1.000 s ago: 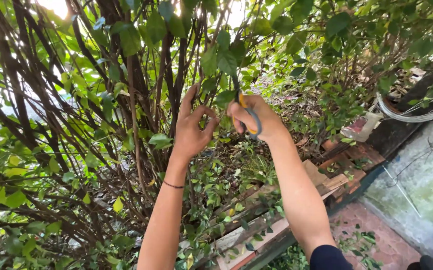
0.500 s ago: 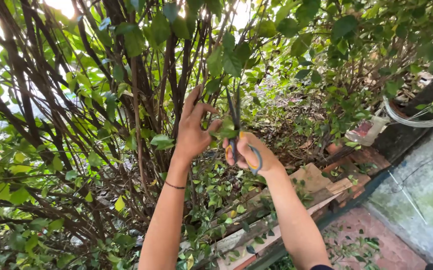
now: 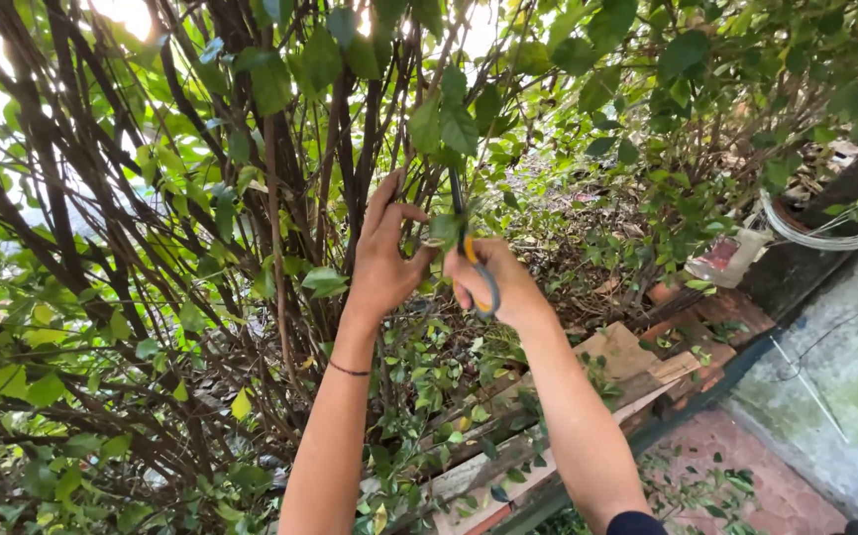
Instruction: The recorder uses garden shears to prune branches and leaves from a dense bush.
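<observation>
Rising slightly, right hand [image 3: 496, 285] is gripping grey-and-yellow-handled scissors [image 3: 473, 260], blades half hidden by leaves at 12 o'clock. Left hand [image 3: 381, 260] is pinching a thin green leafy twig [image 3: 443, 230] beside them.

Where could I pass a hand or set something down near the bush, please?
Bare room: the red paving between the wooden planks and the mossy wall. Crowded: dense stems around left hand and right hand gripping scissors.
</observation>
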